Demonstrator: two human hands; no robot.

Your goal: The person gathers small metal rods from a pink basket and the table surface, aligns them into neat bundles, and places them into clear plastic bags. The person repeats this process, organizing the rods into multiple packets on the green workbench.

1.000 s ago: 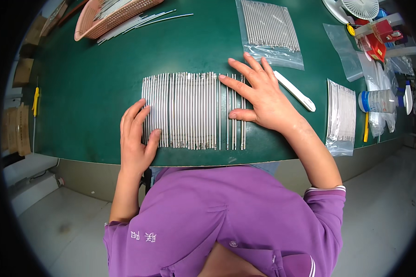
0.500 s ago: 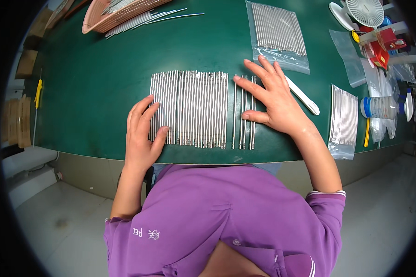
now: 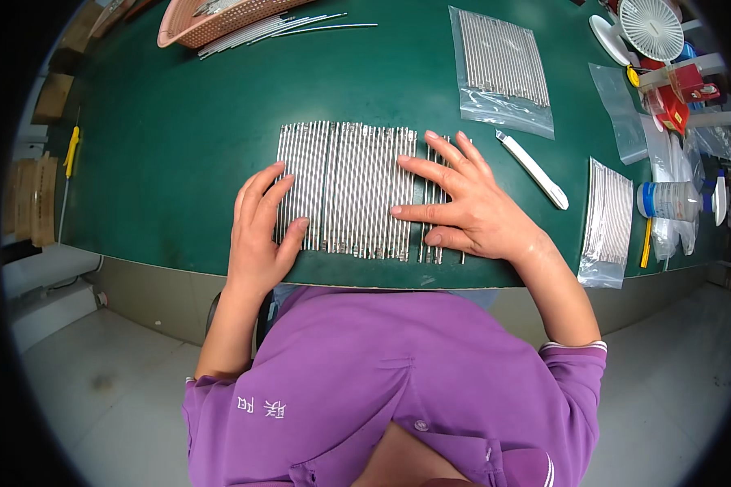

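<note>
A tight row of thin silvery metal rods (image 3: 365, 195) lies side by side in front of me, with a narrow gap left of its middle. My left hand (image 3: 258, 231) rests against the row's left edge, fingers apart and thumb on the rods. My right hand (image 3: 483, 215) lies spread, palm down, over a few loose rods (image 3: 428, 250) just right of the row. Two of its fingertips reach the row's right edge. The hand hides part of the loose rods. Neither hand grips anything.
Bagged rods (image 3: 503, 61) lie beyond my right hand, and another bag of rods (image 3: 607, 211) is farther right. Between them sits a white utility knife (image 3: 534, 170). A pink basket (image 3: 219, 24) and loose rods stand far left. A bottle (image 3: 666, 200) and a white fan (image 3: 650, 31) are at right.
My right hand has moved closer to the row, its fingertips now reaching the row's right edge. The loose rods have shifted slightly. My left hand stays at the left edge.
</note>
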